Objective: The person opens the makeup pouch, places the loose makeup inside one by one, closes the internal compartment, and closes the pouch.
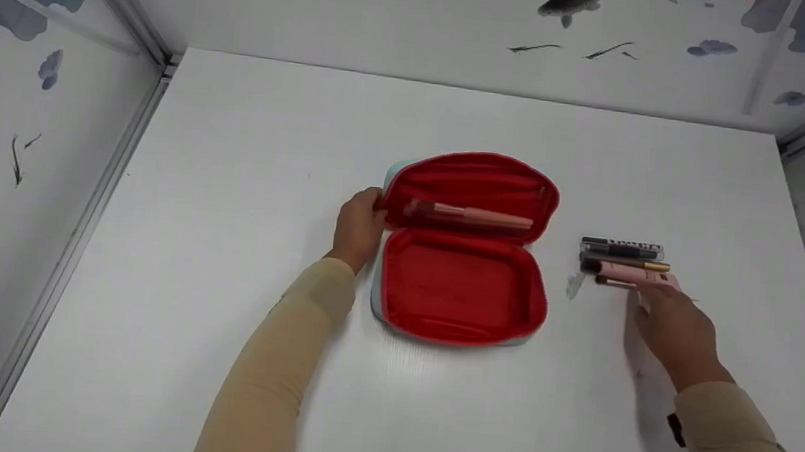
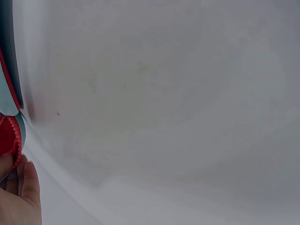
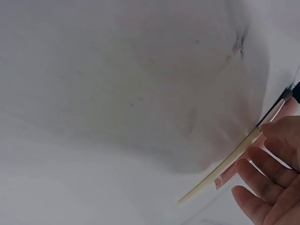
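Observation:
An open zip case (image 1: 466, 288) with red lining and pale blue outside lies on the white table. Inside its raised lid rests a pink-handled makeup brush (image 1: 496, 219). My left hand (image 1: 359, 230) grips the lid's left edge; in the left wrist view its fingers meet the red zipper (image 2: 18, 140). To the case's right, my right hand (image 1: 678, 334) pinches a slim makeup brush (image 3: 225, 161) with a pale handle between thumb and forefinger, the other fingers loosely bent. A pink tube (image 1: 632, 273) lies alongside this brush, partly behind the fingers in the right wrist view.
Beyond the pink tube lie a dark pencil-like stick with a gold end (image 1: 654, 266) and a dark tube in clear packaging (image 1: 620, 250), with a patterned stick (image 1: 624, 243) farthest back. White panels (image 1: 404, 25) with fish and plant prints border the table's back and sides.

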A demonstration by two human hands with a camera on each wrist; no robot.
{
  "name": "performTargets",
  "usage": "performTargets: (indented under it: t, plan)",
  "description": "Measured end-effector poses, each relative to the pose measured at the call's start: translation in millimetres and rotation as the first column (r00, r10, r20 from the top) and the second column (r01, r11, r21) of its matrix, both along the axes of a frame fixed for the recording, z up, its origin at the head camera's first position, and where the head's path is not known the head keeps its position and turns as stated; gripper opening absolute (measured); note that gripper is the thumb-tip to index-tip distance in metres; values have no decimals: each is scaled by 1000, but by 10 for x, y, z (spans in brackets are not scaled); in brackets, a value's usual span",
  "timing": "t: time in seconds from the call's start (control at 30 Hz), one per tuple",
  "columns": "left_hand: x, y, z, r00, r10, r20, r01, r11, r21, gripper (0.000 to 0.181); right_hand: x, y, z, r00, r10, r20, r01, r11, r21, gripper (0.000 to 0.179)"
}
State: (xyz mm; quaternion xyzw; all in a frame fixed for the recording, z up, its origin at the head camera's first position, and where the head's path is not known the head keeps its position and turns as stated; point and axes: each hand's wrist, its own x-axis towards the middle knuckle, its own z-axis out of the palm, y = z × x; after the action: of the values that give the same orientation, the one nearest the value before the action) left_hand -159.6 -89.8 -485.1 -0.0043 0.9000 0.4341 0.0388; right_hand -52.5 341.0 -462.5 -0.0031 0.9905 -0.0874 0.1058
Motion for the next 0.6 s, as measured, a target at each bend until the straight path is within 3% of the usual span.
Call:
performTargets:
  t: [0.33,0.43,0.6]
  plan:
    - [-19,5,-5,1000,11,17,-11,1000,-2,25,-42,14,-38,992,94,-79,-86,992,97,28]
    - [-16,5,8,1000,14,23,-13,1000,-4,26,-64,21,-55,980,163,-111,-146,978,148,23]
    - [-4,13,15,999,16,29,-16,1000,2,24,-101,45,-81,958,270,-95,-243,943,229,21]
